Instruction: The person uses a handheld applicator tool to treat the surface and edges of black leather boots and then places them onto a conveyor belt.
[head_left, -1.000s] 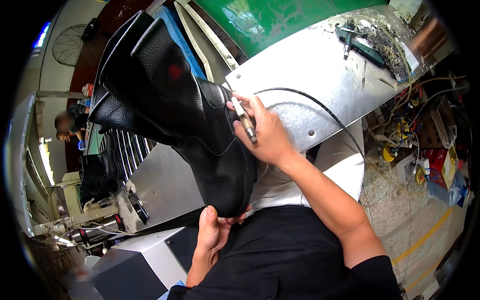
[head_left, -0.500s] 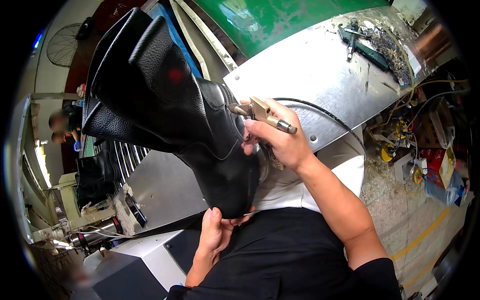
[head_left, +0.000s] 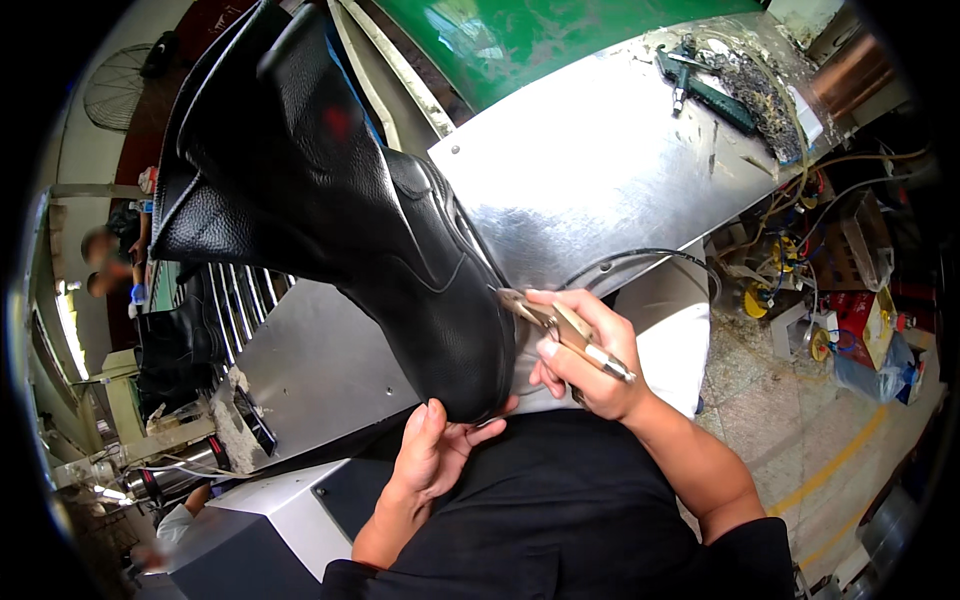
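A tall black leather boot [head_left: 410,270] lies slanted before me, its toe toward my body and its wide shaft at the upper left. My left hand [head_left: 435,455] grips the toe from below, thumb on the near side, some fingers hidden beneath. My right hand [head_left: 590,355] is closed round a brass-coloured metal hand tool [head_left: 560,325] with a tapered nozzle and a silver rear end. Its tip meets the boot's side edge near the sole, about midway along the foot. A black hose [head_left: 640,252] loops behind this hand.
Beyond the boot stands a metal worktable [head_left: 570,160] with a dark green tool [head_left: 715,100] and dried residue at its far end. Another black boot [head_left: 175,345] rests by metal rods at left. A red box [head_left: 862,328] and cables crowd the right side. A person's arm shows at far left.
My right hand has moved the tool down and slightly right, along the boot's edge toward the toe. The boot has tilted slightly, and my left hand keeps its hold on the toe.
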